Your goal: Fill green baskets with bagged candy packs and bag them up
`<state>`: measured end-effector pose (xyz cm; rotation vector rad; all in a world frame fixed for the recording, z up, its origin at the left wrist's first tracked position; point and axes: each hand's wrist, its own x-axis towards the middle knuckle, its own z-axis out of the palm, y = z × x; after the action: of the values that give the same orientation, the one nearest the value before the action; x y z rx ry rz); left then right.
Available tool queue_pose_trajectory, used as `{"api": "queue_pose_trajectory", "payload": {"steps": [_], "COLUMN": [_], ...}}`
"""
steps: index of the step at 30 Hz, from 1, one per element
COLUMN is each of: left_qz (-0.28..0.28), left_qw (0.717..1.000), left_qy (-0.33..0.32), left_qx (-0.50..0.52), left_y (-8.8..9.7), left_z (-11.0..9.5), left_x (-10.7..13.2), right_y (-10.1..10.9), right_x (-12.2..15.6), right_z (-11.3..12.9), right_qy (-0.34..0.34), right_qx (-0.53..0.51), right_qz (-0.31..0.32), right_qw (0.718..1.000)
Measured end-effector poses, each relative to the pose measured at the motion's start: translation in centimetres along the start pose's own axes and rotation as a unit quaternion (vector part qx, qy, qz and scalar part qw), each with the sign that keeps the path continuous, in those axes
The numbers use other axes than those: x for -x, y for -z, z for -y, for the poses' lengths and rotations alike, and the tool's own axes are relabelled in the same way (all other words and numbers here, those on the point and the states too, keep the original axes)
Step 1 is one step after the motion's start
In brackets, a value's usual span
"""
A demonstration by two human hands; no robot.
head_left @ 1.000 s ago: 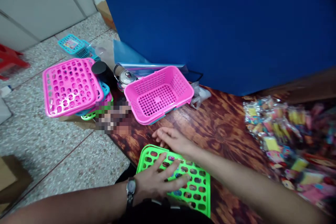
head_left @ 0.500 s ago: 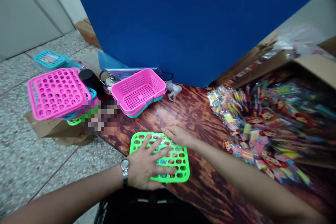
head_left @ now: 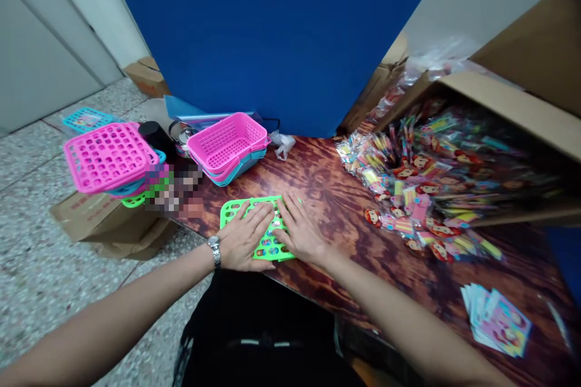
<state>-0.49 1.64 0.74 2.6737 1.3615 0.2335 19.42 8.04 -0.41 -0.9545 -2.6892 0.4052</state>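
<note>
A bright green perforated plastic lid (head_left: 267, 250) lies at the table's front edge, with colourful contents showing through its holes. My left hand (head_left: 247, 236), with a metal watch at the wrist, rests flat on the lid's left and middle part. On its right side, my right hand (head_left: 299, 227) presses down with fingers stretched out. What the lid sits on is mostly hidden beneath it and my hands. Behind it stands a stack of pink and blue baskets (head_left: 227, 148), the pink one on top.
On the right, a cardboard box (head_left: 508, 97) spills packaged stationery sets (head_left: 422, 187) onto the wooden table (head_left: 336, 193). Printed cards (head_left: 497, 320) lie at the front right. At left are stacked pink lids (head_left: 111, 157), a black cylinder (head_left: 157, 136) and a blurred patch. A blue panel (head_left: 272, 36) rises behind.
My right hand has moved from the lid's far edge onto its right side. My left hand's spread fingers have drawn closer together. The view has shifted, bringing the cards into sight.
</note>
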Motion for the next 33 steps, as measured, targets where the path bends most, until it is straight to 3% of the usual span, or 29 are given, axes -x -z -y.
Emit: {"api": "queue_pose_trajectory", "payload": {"steps": [5, 12, 19, 21, 26, 30, 33], "left_qz": [-0.005, -0.065, -0.145, -0.148, -0.178, -0.222, -0.293], "left_qw": [1.000, 0.996, 0.984, 0.980, 0.965, 0.945, 0.894], "left_qy": [0.011, 0.063, 0.101, 0.130, 0.189, 0.218, 0.268], "left_qx": [-0.014, -0.009, 0.022, 0.018, 0.026, 0.104, 0.209], "left_y": [0.6, -0.2, -1.0, -0.9, -1.3, -1.1, -0.5], "left_z": [-0.3, 0.5, 0.5, -0.1, -2.0, -2.0, -0.3], "left_x": [0.2, 4.0, 3.9, 3.5, 2.6, 2.6, 3.0], "right_y": [-0.1, -0.5, -0.9, -0.3, 0.9, 0.7, 0.2], "right_x": [-0.2, -0.1, -0.7, -1.1, -0.1, 1.8, 2.6], "right_z": [0.2, 0.1, -1.2, -1.5, -2.1, -2.4, -2.4], "right_qy": [-0.010, -0.005, 0.008, -0.017, -0.156, -0.192, -0.214], "right_qx": [0.046, 0.026, -0.120, -0.182, -0.257, -0.264, -0.279], "right_qz": [0.000, -0.005, -0.137, -0.173, -0.269, -0.223, -0.216], "right_qw": [0.999, 1.000, 0.983, 0.968, 0.915, 0.919, 0.911]}}
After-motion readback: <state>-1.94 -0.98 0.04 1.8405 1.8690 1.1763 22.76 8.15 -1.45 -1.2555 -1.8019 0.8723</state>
